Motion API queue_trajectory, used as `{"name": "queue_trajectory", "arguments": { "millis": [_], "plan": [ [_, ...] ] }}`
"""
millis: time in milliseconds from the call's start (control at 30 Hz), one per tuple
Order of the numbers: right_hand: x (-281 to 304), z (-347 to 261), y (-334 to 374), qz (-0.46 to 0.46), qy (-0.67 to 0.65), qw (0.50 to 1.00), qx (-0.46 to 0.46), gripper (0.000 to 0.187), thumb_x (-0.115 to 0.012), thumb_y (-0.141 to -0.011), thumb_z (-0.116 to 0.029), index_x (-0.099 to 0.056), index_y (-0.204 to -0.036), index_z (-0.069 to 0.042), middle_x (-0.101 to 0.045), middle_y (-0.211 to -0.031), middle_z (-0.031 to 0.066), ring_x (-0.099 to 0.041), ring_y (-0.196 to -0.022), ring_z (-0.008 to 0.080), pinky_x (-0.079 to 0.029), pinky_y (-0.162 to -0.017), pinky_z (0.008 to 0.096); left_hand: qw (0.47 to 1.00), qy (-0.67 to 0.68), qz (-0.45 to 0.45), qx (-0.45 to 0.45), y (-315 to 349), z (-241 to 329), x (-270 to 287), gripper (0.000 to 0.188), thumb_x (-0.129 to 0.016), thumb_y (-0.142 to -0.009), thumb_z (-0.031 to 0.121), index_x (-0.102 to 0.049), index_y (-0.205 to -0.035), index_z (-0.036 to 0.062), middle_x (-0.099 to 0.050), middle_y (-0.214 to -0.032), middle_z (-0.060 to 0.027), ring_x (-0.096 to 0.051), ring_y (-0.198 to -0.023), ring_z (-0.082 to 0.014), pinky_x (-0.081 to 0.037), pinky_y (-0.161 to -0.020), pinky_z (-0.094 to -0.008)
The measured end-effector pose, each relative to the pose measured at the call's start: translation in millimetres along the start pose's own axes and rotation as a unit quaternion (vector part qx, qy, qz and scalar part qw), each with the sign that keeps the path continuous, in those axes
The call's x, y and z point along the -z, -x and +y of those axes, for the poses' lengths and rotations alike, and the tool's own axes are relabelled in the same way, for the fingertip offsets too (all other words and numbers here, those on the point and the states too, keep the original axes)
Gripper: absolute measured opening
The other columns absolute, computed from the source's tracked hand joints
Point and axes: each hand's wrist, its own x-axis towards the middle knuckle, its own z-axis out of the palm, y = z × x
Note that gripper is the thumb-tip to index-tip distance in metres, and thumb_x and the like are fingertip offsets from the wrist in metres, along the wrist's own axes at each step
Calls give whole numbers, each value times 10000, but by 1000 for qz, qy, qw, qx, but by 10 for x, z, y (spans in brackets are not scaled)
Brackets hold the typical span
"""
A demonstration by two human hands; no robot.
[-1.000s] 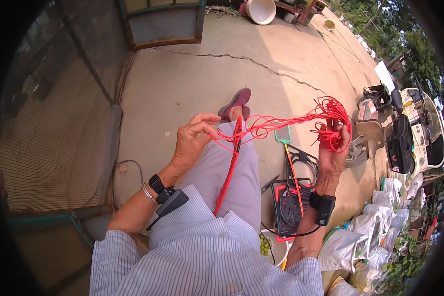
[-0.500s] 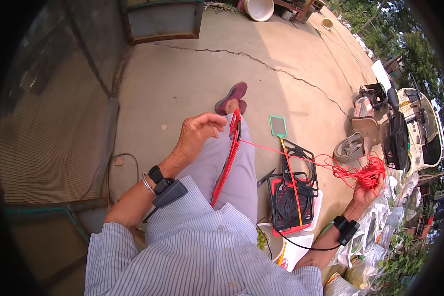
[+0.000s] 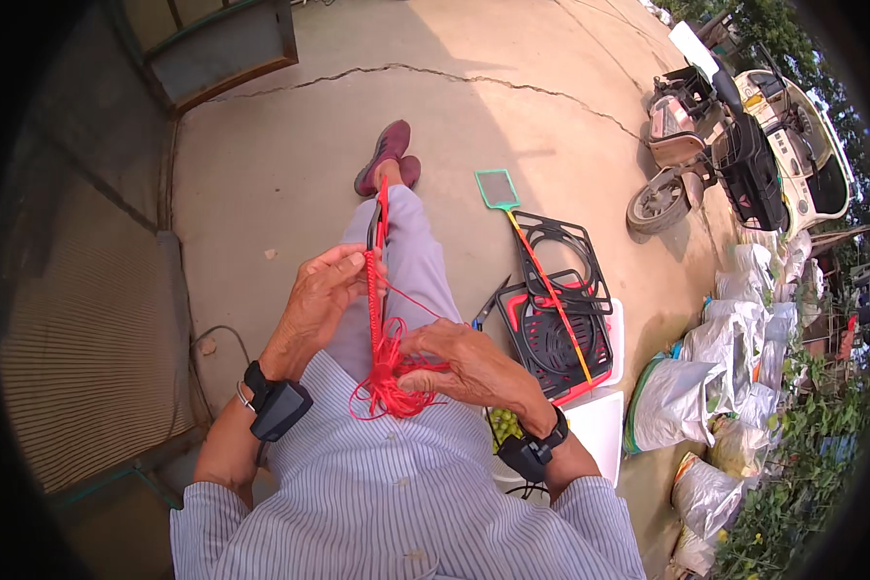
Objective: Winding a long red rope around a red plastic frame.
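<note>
Over my lap a flat frame [image 3: 372, 300] stands nearly edge-on, its near edge wrapped in tight turns of red cord and some black showing at its far part. My left hand [image 3: 317, 298] pinches this wrapped edge between thumb and fingers. Close against my shirt, my right hand [image 3: 474, 362] is closed on a loose bundle of red cord [image 3: 389, 387]. A single strand runs from the wrapped edge back toward my right hand. The right fingertips are partly hidden by the cord.
At my right lie black plastic frames [image 3: 565, 256] on a red-edged basket, crossed by a green fly swatter [image 3: 498, 190]. A white box [image 3: 597, 425] and green fruit [image 3: 503, 425] are nearer. White sacks [image 3: 681, 401] and a scooter [image 3: 662, 198] stand farther right; a screen door [image 3: 106, 319] is left.
My right hand has come in from far right to the frame with the cord bundle, and the strand has slackened. My left hand, open before, now pinches the wrapped edge. The view has shifted.
</note>
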Motion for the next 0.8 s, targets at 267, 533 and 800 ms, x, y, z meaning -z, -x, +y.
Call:
{"name": "queue_trajectory", "arguments": {
  "millis": [267,533,800],
  "plan": [
    [433,2138,1472,354,-101,804,-467,277,-587,-854,-187,-618,-1049,7,-684,-902,93,-626,-777,120,-474,-652,244,999,40,5,-16,61,68,41,316,-563,-919,183,-535,-1145,-37,-624,-970,-146,-630,-835,-224,-522,-796,-365],
    [242,3235,3690,168,201,747,-611,393,-607,-735,-248,-606,-1060,-29,-661,-904,226,-640,-875,394,-493,-768,480,994,108,-29,8,-19,-67,110,308,-574,-918,170,-556,-1150,-32,-628,-997,-132,-623,-847,-222,-514,-796,-361],
    [267,3923,3609,330,-534,576,-523,246,-596,-805,-289,-635,-837,-48,-632,-675,128,-590,-480,242,-480,-413,337,996,87,-12,18,-58,-74,246,236,-581,-907,146,-613,-1071,-21,-643,-923,-95,-615,-786,-140,-510,-721,-295]
  ]
}}
